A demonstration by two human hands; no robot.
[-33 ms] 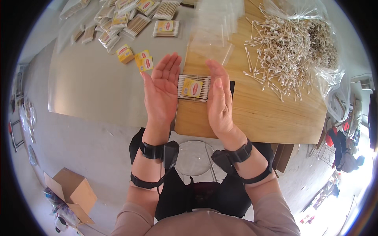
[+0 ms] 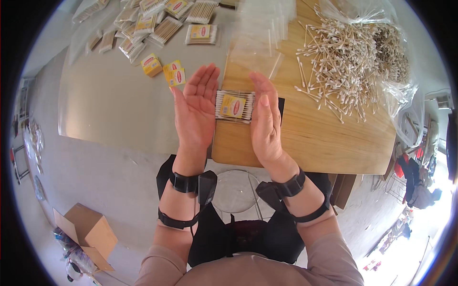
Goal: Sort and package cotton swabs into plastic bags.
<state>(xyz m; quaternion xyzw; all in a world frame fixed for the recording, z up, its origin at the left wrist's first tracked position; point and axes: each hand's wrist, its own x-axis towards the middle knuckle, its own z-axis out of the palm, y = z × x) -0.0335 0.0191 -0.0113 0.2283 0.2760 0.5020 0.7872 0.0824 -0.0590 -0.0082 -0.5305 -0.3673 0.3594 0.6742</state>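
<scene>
A flat, neat bundle of cotton swabs point(image 2: 220, 106) lies near the wooden table's left edge. On top of it rests a yellow and white card point(image 2: 234, 106) with a red oval. My left hand point(image 2: 196, 109) is open along the bundle's left side, its palm turned up and inward and its fingers straight. Along the right side stands my right hand point(image 2: 265, 119), open and on edge, palm facing the bundle. Whether either palm presses on the swab tips I cannot tell. A dark flat piece point(image 2: 282, 106) shows partly from behind my right hand.
Loose swabs point(image 2: 338, 62) spill from a clear plastic bag point(image 2: 405, 97) at the right. Empty clear pouches point(image 2: 255, 47) lie beyond my hands. On the grey table point(image 2: 109, 105) are a stack of yellow cards point(image 2: 151, 66), two loose cards point(image 2: 175, 75) and several packed swab pouches point(image 2: 201, 34).
</scene>
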